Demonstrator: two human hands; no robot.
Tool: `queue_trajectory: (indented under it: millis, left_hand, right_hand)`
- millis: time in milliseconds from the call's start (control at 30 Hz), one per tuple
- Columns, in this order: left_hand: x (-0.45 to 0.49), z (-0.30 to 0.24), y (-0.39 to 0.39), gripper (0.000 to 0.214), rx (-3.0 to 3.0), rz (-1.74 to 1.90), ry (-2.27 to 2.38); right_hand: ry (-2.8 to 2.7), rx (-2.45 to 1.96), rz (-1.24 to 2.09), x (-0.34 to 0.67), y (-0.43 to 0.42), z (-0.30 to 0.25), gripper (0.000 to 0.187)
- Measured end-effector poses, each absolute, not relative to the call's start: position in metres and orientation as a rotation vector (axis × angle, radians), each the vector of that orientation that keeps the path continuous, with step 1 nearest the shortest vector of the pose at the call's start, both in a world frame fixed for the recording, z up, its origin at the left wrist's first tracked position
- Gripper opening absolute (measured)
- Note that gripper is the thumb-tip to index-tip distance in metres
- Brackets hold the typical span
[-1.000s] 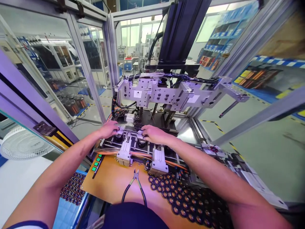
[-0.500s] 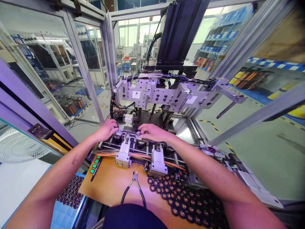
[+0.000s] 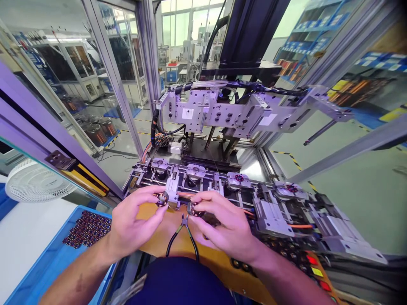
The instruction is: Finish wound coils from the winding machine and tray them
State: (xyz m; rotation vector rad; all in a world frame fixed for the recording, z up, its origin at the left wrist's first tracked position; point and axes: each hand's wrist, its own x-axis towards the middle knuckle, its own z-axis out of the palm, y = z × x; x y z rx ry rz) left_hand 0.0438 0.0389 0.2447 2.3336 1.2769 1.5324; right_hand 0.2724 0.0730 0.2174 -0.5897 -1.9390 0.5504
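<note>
My left hand (image 3: pixel 132 220) pinches a ring-shaped wound stator (image 3: pixel 162 198) between thumb and fingers, its open face turned towards the middle. Opposite it, my right hand (image 3: pixel 224 222) grips a second stator (image 3: pixel 191 208) by thumb and fingertips. Both parts are held up off the worktop, in front of the machine's row of metal fixtures. The left fixture (image 3: pixel 159 163) and the one beside it (image 3: pixel 195 170) show no stator on top; a third fixture (image 3: pixel 232 183) carries one with red and dark parts. Below and between my hands lie cutting pliers (image 3: pixel 185 220), jaws pointing away from me.
A blue tray (image 3: pixel 28 275) on the left bears a heap of small stators (image 3: pixel 85 228). Dark rings (image 3: pixel 281 250) lie on the worktop at right, near red and yellow buttons (image 3: pixel 315 271). A metal gantry plate (image 3: pixel 227 118) spans above the fixtures. A white fan (image 3: pixel 38 182) stands left.
Both hands have come back from the two left fixtures towards me, each now with a stator in it. The view has tilted down, and the fixture tops are uncovered.
</note>
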Motion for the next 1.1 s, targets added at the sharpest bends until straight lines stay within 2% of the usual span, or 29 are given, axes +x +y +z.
queue_trajectory:
  millis: [167,367,567,933,1100]
  left_hand:
    - [0.055,0.234,0.027,0.048,2.035,1.642,1.147]
    - [0.059,0.231,0.018,0.052,1.917,1.666,1.124]
    - [0.059,0.230,0.015,0.055,1.851,1.671,1.174]
    - [0.055,0.224,0.015,0.060,1.895,1.684,1.134]
    - [0.038,0.183,0.011,0.052,1.799,1.611,1.447]
  right_hand:
    - [-1.702,-0.605,0.644,0.261,0.051,0.200,0.042]
    - [-1.605,-0.647,0.773,0.256,0.041,0.190,0.057]
    - [-1.564,-0.640,0.778,0.255,0.039,0.189,0.057]
    - [-1.701,-0.600,0.520,0.260,0.040,0.198,0.050]
    - [-1.838,-0.667,0.492,0.250,0.043,0.160,0.046]
